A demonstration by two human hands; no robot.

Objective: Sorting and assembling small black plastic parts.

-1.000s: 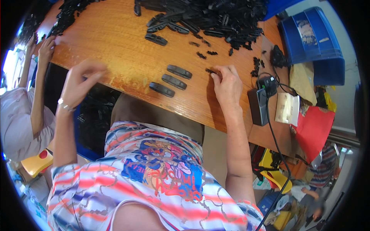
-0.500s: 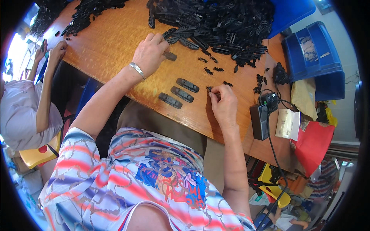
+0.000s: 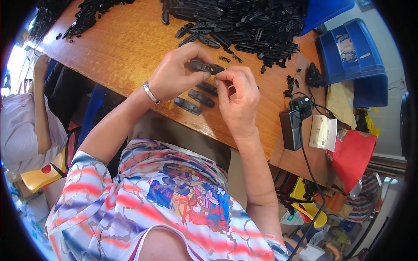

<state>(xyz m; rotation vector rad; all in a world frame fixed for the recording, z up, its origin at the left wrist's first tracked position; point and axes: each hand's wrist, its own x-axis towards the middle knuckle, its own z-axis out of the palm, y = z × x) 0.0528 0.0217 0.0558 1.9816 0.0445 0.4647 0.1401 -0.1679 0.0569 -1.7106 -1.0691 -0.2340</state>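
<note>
Left hand (image 3: 176, 74) and right hand (image 3: 237, 98) meet above the desk (image 3: 122, 48), both pinching one black plastic piece (image 3: 203, 67). Three more pieces (image 3: 196, 96) lie just beneath; a black pile (image 3: 244, 21) sits far.

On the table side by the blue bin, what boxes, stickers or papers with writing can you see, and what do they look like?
Label: a pale rectangular sticker with a picture, on top of the blue bin at the right.
Printed paper slip: a cream folded rectangle with dark print, on the table's right end beside the black adapter.
Brown envelope: flat, tan, below the bin.
Red bag: crumpled, at the table's right edge.
No screens show.
</note>
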